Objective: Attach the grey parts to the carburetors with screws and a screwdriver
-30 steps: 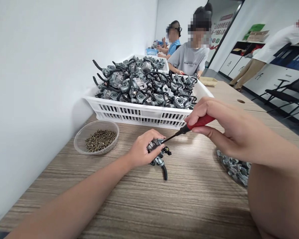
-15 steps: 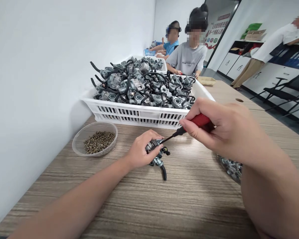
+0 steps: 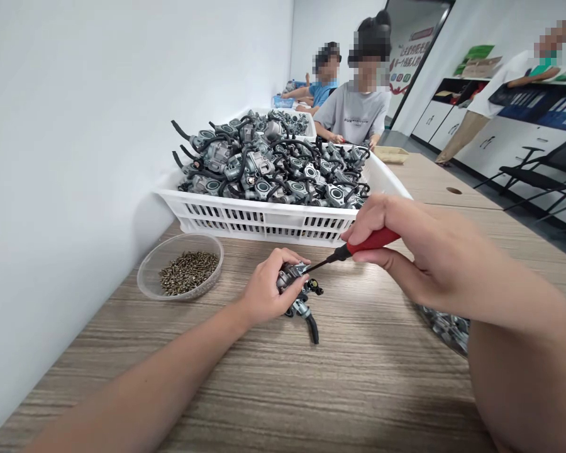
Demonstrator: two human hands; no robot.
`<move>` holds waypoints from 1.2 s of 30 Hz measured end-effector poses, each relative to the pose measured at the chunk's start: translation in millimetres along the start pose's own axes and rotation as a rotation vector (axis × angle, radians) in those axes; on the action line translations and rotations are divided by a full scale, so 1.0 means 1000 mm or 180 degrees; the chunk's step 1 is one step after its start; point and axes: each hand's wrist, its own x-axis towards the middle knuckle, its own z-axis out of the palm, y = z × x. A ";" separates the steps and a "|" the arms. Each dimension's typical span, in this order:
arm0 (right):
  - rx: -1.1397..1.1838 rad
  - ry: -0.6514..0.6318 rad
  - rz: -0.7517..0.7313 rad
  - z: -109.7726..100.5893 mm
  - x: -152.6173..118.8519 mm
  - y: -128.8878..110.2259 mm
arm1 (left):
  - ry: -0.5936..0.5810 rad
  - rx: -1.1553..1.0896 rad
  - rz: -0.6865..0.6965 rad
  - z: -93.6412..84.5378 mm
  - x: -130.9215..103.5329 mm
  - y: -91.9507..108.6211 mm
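Observation:
My left hand (image 3: 270, 286) is closed round a small metal carburetor (image 3: 300, 307) on the wooden table, partly covering it. A short black hose sticks out of its near side. In my right hand (image 3: 405, 245) is a screwdriver (image 3: 375, 240) with a red handle and dark shaft, gripped between thumb and fingers. The shaft slants down to the left, and its tip meets the top of the carburetor beside my left fingers. Whether a screw sits under the tip, I cannot make out. Left of my left hand, a clear plastic bowl (image 3: 144, 283) holds many small brass-coloured screws (image 3: 188, 272).
A white basket (image 3: 259, 220) heaped with carburetors (image 3: 264, 165) stands behind my hands. Another container (image 3: 446, 327) of metal parts is partly hidden by my right forearm. A white wall (image 3: 75, 157) borders the left side. Co-workers (image 3: 358, 110) sit beyond the basket.
My right hand has turned about the screwdriver handle, its fingers now held differently. The left hand and carburetor have hardly moved. The person at the far right has shifted.

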 end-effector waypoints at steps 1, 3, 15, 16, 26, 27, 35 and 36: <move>-0.0132 0.0031 -0.0015 0.001 0.000 -0.001 | -0.0003 0.0010 0.0000 0.001 0.000 0.000; -0.0410 0.0096 0.0010 0.001 0.001 -0.001 | -0.0013 0.0053 0.0038 0.001 0.000 0.001; -0.0585 0.0327 0.0413 0.007 0.004 -0.015 | 0.0042 0.0177 -0.0056 0.002 -0.002 0.005; -0.0553 0.0333 0.0459 0.007 0.004 -0.015 | 0.0037 0.0171 -0.0098 0.002 -0.003 0.005; 0.0491 -0.0184 0.0225 -0.002 -0.003 0.000 | 0.0005 0.0152 -0.0355 0.002 -0.003 0.008; 0.0586 -0.0192 0.0220 -0.001 -0.003 0.001 | 0.0006 0.0167 -0.0353 0.002 -0.003 0.008; 0.0122 0.0110 0.0337 0.006 0.003 -0.003 | 0.0086 0.0199 -0.0242 0.004 -0.004 0.006; 0.0070 0.0134 0.0363 0.006 0.003 -0.004 | 0.0091 0.0204 -0.0236 0.004 -0.004 0.006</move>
